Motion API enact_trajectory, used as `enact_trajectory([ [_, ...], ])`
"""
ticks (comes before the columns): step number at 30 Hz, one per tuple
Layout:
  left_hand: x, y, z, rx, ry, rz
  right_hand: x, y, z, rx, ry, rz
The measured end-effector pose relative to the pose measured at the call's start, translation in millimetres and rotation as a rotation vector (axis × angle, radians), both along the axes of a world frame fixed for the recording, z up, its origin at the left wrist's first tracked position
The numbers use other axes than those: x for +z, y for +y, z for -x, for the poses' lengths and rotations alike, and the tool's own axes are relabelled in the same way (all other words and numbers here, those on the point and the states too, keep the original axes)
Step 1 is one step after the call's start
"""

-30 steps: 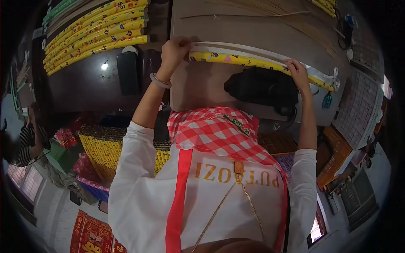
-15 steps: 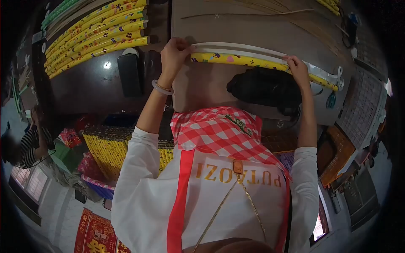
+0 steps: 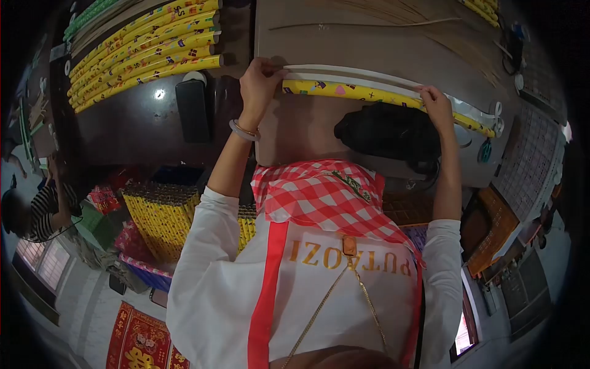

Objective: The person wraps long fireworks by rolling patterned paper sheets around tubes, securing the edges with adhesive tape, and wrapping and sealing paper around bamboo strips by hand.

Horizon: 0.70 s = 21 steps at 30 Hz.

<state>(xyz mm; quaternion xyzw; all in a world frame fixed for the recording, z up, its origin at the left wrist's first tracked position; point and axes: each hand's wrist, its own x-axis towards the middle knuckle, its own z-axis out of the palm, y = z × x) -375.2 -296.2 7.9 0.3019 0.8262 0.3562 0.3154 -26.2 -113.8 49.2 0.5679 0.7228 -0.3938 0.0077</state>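
Observation:
A long white tape strip [image 3: 344,69] runs between my hands, just above a yellow patterned paper roll [image 3: 362,93] lying on the table. My left hand [image 3: 260,77] pinches the strip's left end beyond the roll's end. At the right, my right hand [image 3: 436,103] has its fingers closed on the strip near the roll, partly covering it. Further right, the strip continues toward a white loop [image 3: 496,111] at the table's edge. Below the roll, close to my right hand, lies a black cloth-like bundle [image 3: 387,130].
Several finished yellow rolls [image 3: 147,55] lie at the upper left, above a black phone-like object [image 3: 192,109]. Thin brown sticks [image 3: 369,24] lie at the back. A bin of yellow rolls [image 3: 160,221] stands lower left. Another person [image 3: 49,206] is at the far left.
The whole view has shifted slightly right and down. My hands keep nearly the same places on the strip and beside the roll.

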Motion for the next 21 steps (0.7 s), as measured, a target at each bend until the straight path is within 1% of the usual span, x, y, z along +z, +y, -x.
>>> enact_trajectory([
  [2,0.7,-0.2,-1.5,-0.009,0.059,-0.003,-7.8,1.6,-5.8,-0.004,-0.002,-0.012],
  [5,-5.5,-0.3,-2.8,0.011,0.05,-0.023,-17.2,5.3,-12.0,0.009,-0.005,-0.031],
  [8,-4.0,0.6,-3.7,-0.005,0.1,0.025,-17.1,4.5,-12.0,0.02,-0.013,-0.04],
  [16,-5.4,1.3,-4.1,0.007,0.082,-0.006,-8.8,2.1,-6.8,0.007,-0.035,-0.021],
  [19,-1.7,2.9,-5.0,0.005,0.099,0.007,-16.0,2.6,-10.1,0.03,-0.063,-0.062],
  [21,-1.3,2.7,-5.3,0.004,0.111,0.012,-17.6,2.1,-10.2,0.046,-0.019,-0.124],
])
